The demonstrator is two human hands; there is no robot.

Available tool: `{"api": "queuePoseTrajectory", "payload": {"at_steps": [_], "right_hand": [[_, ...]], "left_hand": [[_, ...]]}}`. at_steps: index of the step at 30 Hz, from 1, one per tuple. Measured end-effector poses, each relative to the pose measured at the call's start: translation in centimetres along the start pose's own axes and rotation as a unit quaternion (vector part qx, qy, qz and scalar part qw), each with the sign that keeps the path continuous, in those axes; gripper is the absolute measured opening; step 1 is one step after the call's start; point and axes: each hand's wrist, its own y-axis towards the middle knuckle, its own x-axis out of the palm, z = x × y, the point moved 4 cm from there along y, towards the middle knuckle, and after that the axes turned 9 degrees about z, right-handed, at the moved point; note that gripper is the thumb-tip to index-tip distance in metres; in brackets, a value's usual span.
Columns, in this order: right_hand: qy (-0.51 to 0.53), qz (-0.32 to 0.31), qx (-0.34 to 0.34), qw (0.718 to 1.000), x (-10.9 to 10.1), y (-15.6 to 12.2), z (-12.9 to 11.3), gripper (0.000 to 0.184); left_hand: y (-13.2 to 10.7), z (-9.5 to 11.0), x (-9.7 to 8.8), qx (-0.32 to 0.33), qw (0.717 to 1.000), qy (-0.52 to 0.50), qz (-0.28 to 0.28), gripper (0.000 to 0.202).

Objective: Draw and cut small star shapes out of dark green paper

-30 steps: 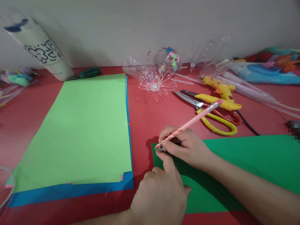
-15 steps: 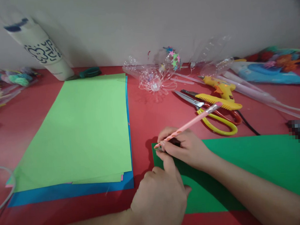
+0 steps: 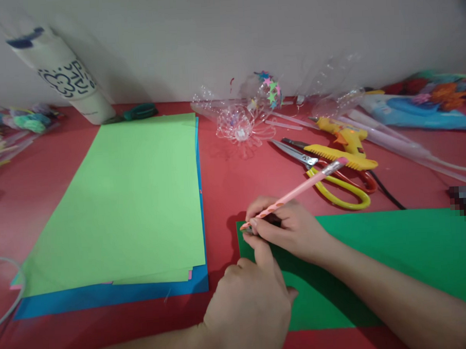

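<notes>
My right hand (image 3: 289, 228) grips a pink pencil (image 3: 295, 191), its tip down at the top left corner of a dark green paper sheet (image 3: 394, 250) and its eraser end pointing up to the right. My left hand (image 3: 248, 302) rests on the same sheet's left edge, fingers curled, with one finger stretched toward the pencil tip, pressing something small there that I cannot make out.
A stack of light green, pink and blue paper (image 3: 126, 199) lies to the left on the red table (image 3: 225, 180). Yellow-handled scissors (image 3: 334, 183), a yellow glue gun (image 3: 345, 141), clear plastic pieces (image 3: 240, 123) and a white tube (image 3: 61, 74) sit farther back.
The pencil shifted only slightly at the sheet's corner. Both hands stay in place.
</notes>
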Motion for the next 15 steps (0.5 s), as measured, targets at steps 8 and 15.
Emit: {"api": "queuePoseTrajectory", "payload": {"at_steps": [8, 15], "right_hand": [[-0.001, 0.000, -0.008, 1.000, 0.05, -0.05, -0.02, 0.013], [0.017, -0.001, 0.006, 1.000, 0.13, -0.02, 0.15, 0.013]], "left_hand": [[0.17, -0.17, -0.40, 0.011, 1.000, -0.009, -0.020, 0.060], [0.46, -0.50, -0.74, 0.005, 0.995, -0.038, -0.089, 0.059]]}}
